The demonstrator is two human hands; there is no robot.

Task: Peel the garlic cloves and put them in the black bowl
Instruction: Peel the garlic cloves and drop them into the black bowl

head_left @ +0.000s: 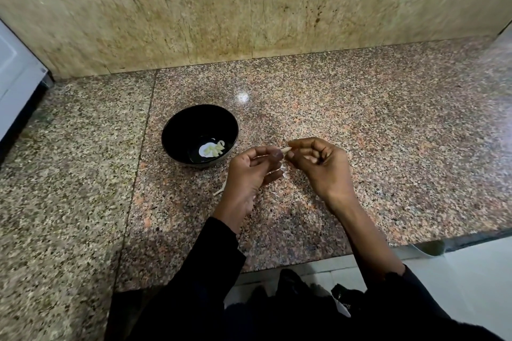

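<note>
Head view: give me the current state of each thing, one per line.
black bowl: upright on the counter, a few peeled cloves inside.
garlic clove: pinched between both hands above the counter, right of the bowl.
left hand: fingertips pinching the clove.
right hand: fingers curled, pinching the clove.
peel scraps: loose on the counter beneath the hands.

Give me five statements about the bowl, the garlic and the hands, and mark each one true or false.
1. The black bowl already holds peeled cloves. True.
2. The left hand and right hand pinch one garlic clove between them. True.
3. The bowl sits to the right of the hands. False: it sits to their left.
4. Bits of garlic skin lie on the countertop. True.
5. The right hand rests flat on the countertop. False: it is raised, fingers curled.
</note>
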